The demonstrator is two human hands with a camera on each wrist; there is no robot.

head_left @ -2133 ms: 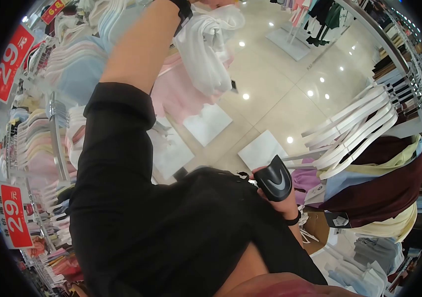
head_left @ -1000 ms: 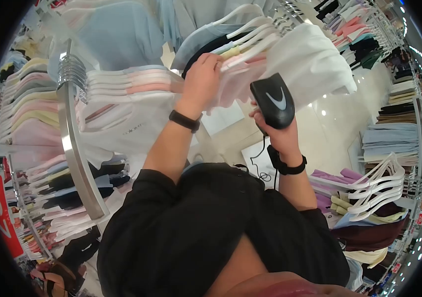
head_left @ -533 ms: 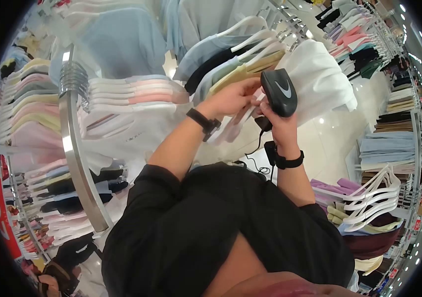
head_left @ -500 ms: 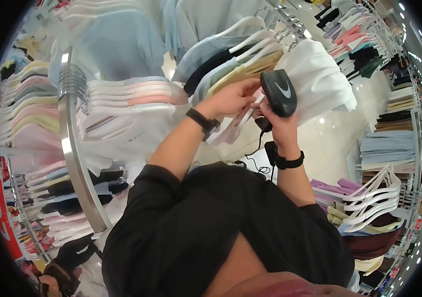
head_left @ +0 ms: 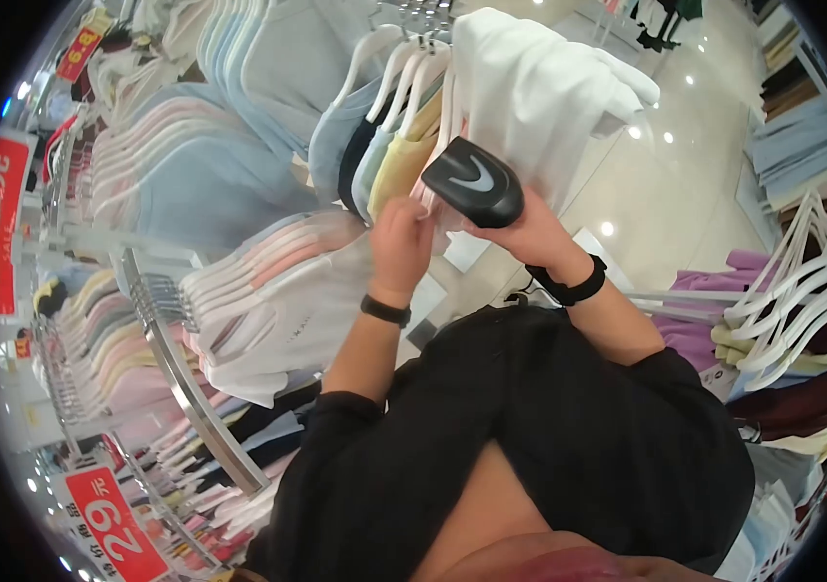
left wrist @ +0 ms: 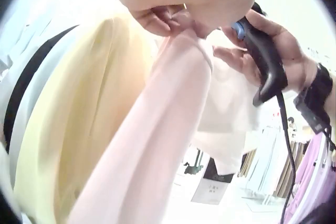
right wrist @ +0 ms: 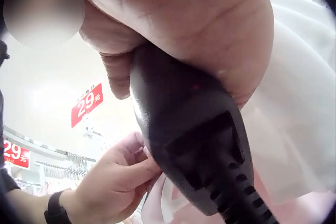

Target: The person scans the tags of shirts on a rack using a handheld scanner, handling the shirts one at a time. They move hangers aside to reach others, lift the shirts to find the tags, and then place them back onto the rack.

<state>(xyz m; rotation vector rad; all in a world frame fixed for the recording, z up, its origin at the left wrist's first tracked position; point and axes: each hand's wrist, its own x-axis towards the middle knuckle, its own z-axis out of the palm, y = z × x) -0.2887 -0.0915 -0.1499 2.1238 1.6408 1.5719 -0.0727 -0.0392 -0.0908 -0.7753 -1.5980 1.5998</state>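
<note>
My right hand [head_left: 537, 233] grips the handle of a black corded barcode scanner [head_left: 476, 184], its head tilted over the left hand. My left hand [head_left: 401, 247] has its fingers bunched at the upper edge of a pale pink garment [left wrist: 152, 129], pinching it; in the left wrist view the garment's cloth hangs down from the fingertips. A yellow garment [head_left: 404, 165] on a white hanger is just left of the pink one. To the right a white shirt [head_left: 539, 82] hangs on the same rack. The scanner's cable [left wrist: 286, 145] trails down from the handle.
A second row of white and pink tops [head_left: 287, 281] hangs nearer on the left, along a curved metal rail [head_left: 190, 378]. Bare white hangers [head_left: 792, 281] stick out at the right. Red price signs [head_left: 108, 524] stand at the left edge.
The left arm came back from a far reach to the hanging garments. The scanner rose from waist level, and its head has since turned leftward. The head view has also shifted.
</note>
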